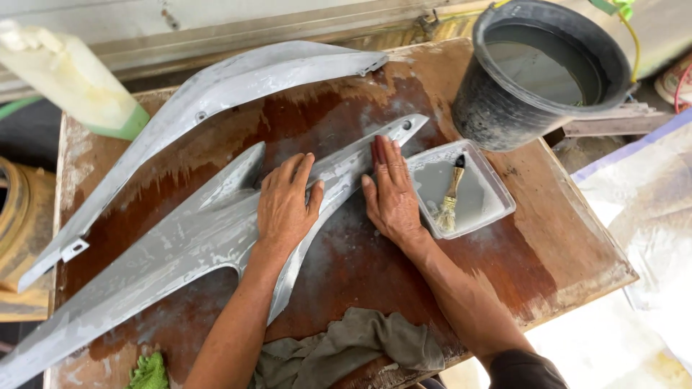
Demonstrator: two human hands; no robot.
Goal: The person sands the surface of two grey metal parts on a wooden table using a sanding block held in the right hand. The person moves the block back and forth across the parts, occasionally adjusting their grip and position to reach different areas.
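A long grey, primer-coated body panel (180,245) lies across a wet brown wooden board (447,281). My left hand (287,205) presses flat on the panel's middle, fingers together. My right hand (391,191) lies flat beside it, palm down on the panel's narrow end and the board; it holds nothing that I can see. A second curved grey panel (216,90) lies behind the first one.
A clear plastic tray (497,194) of grey liquid with a small brush (450,198) sits right of my right hand. A black bucket (490,108) of murky water stands at the back right. A grey rag (346,346) and a green scrubber (149,372) lie at the front edge.
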